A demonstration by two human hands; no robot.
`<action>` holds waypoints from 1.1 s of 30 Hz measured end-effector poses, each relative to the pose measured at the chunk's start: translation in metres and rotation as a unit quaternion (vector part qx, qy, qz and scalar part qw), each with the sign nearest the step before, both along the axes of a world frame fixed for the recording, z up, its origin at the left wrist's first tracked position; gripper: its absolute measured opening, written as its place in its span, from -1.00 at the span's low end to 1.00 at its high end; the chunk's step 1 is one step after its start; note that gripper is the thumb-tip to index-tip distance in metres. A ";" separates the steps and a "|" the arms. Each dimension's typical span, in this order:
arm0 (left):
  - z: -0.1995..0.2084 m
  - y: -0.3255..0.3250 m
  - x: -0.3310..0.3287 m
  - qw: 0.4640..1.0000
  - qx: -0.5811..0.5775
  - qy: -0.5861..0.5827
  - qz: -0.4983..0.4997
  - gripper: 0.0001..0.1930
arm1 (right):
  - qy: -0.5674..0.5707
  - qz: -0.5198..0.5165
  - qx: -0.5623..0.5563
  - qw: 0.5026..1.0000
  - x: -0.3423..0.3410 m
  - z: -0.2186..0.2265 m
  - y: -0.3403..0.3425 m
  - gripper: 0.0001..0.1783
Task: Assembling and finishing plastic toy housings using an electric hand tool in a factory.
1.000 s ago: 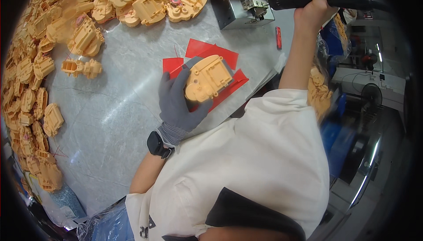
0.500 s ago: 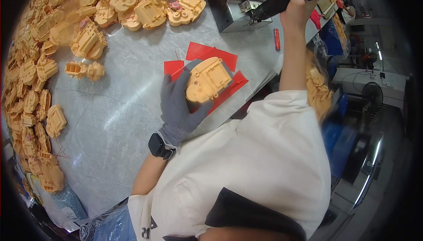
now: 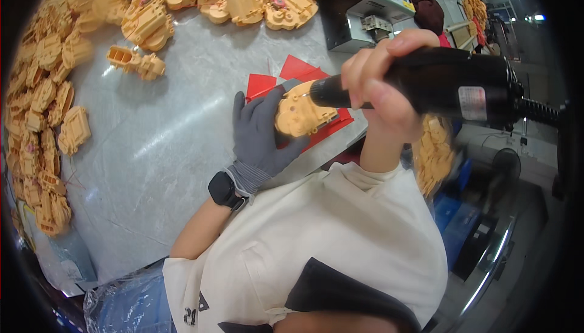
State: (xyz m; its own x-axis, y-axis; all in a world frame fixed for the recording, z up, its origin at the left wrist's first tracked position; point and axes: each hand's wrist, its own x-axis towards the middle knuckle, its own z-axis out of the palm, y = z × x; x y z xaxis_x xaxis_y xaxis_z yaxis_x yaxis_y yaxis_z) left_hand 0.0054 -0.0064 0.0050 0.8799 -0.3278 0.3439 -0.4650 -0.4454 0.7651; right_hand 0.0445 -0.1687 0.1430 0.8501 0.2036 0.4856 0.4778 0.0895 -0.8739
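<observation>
My left hand [image 3: 258,135], in a grey glove, curls round the left side of a yellow plastic housing [image 3: 297,117], thumb along its near edge. The housing rests on a grey block [image 3: 288,83] that is mostly covered. Red sheet pieces [image 3: 295,67] lie around and under the block. My bare right hand [image 3: 389,80] is wrapped around a black electric screwdriver [image 3: 447,74], held almost level. Its nose points left, over the upper part of the housing. Whether the bit touches a screw there is too small to tell.
Many similar yellow housings [image 3: 246,1] are heaped along the table's far and left sides. One yellow part [image 3: 137,63] lies apart on the grey tabletop [image 3: 176,108]. A black and grey metal machine [image 3: 350,13] stands at the far right. Blue bins [image 3: 453,214] sit on the right.
My right hand has brought the screwdriver down from beside the machine to the housing. The left hand still holds the housing on the block. The whole view has shifted a little.
</observation>
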 end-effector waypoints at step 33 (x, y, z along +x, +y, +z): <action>-0.002 0.004 0.002 0.999 -0.037 0.019 0.000 -0.15 | -0.017 0.004 0.043 0.999 0.008 -0.030 0.021 -0.57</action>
State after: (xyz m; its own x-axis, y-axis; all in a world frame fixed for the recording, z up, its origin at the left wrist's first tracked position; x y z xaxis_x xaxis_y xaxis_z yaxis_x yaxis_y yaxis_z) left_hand 0.0079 -0.0024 0.0028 0.8927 -0.3023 0.3343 -0.4354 -0.3865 0.8130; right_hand 0.0521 -0.1473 0.1134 0.8317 0.1670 0.5296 0.5051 0.1686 -0.8464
